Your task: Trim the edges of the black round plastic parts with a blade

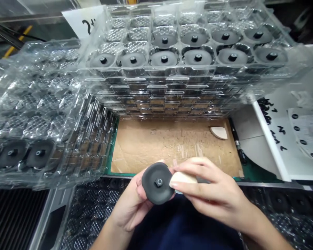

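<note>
**Left hand [129, 205] under a black disc [156, 184], right hand [211, 187] at its rim**

Closest to me are the two bare hands, raised in front of a dark blue garment [172, 227]. The left fingers cup the disc from its left side and from beneath, gripping its edge; its small central stud faces up toward the wearer. Being round, the disc offers no clear long axis.

What counts, I'd judge, is the side-by-side lie of disc and pale wedge [185, 177]. The right fingers pinch that wedge, one along its far side, another on its near side. Its length runs roughly sideways, one end toward the disc's right rim. Wedge and rim look to meet there, though from here I can't tell contact from a sliver of gap. The right hand is the nearer to that rim.

Disc and wedge are held up at the near edge of a cardboard sheet [167, 146]. Another pale wedge [219, 132] lies near its far right corner, well apart from both hands. Beyond rise stacked clear trays [167, 74].
</note>
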`<state>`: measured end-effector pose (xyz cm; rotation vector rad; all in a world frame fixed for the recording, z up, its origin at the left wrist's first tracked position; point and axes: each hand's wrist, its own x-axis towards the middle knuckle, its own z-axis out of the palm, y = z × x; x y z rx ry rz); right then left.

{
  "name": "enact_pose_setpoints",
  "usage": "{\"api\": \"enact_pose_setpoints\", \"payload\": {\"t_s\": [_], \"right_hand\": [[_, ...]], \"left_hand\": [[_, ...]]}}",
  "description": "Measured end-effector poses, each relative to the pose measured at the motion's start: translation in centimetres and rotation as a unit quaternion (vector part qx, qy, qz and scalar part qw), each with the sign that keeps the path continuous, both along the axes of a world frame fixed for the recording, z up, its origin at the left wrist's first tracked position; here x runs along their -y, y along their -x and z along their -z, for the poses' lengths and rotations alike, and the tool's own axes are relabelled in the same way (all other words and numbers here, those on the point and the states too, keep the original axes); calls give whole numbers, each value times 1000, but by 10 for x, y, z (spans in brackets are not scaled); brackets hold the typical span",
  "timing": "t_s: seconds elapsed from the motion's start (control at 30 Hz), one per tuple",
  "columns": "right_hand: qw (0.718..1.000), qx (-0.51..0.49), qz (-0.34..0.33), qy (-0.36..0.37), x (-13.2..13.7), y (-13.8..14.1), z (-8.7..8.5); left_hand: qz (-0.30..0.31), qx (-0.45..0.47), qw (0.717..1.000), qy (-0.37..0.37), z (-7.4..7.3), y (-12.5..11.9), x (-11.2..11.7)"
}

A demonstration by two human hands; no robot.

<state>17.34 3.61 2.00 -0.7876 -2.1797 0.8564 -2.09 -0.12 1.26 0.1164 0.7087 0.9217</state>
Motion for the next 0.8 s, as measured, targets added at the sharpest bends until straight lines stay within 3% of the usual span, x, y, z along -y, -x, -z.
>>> {"api": "enact_pose_setpoints", "payload": {"t_s": [0.17, 0.33, 0.53, 0.67, 0.8], "right_hand": [[999, -16, 8, -34, 1, 2, -1], [1000, -3, -13, 4, 6, 2, -4], [1000, -25, -5, -16, 7, 3, -6], [998, -5, -44, 39, 12, 2, -11], [996, -13, -89, 29, 4, 3, -14]], "left_hand": [[27, 23, 999, -17, 0, -2, 1], [26, -11, 1000, -8, -3, 1, 3], [111, 27, 993, -32, -3, 5, 7], [139, 16, 990, 3, -3, 8, 11], [187, 79, 979, 33, 1, 5, 14]]}}
